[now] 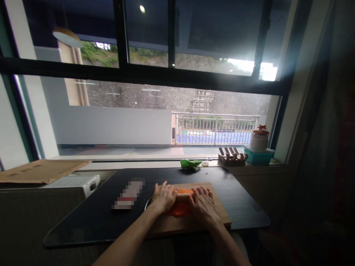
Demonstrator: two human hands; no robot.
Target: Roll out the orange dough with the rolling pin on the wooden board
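A pale wooden rolling pin (183,198) lies crosswise over a flattened sheet of orange dough or clay (180,210); I cannot tell which. Under both is a wooden board (220,212) near the table's front edge. My left hand (163,197) presses on the pin's left end, its fingers stretched forward and the thumb towards the middle. On the right end rests my right hand (203,201), palm down with its fingers extended and slightly apart. Both ends of the pin are hidden beneath my hands.
The board rests on a black table (91,221). A pixelated item (129,194) lies to the left, and a green cloth (190,164) at the back. A dark rack (232,157) and a teal box (258,156) with a white jar (259,141) stand on the windowsill. Cardboard (41,170) covers a radiator (74,181).
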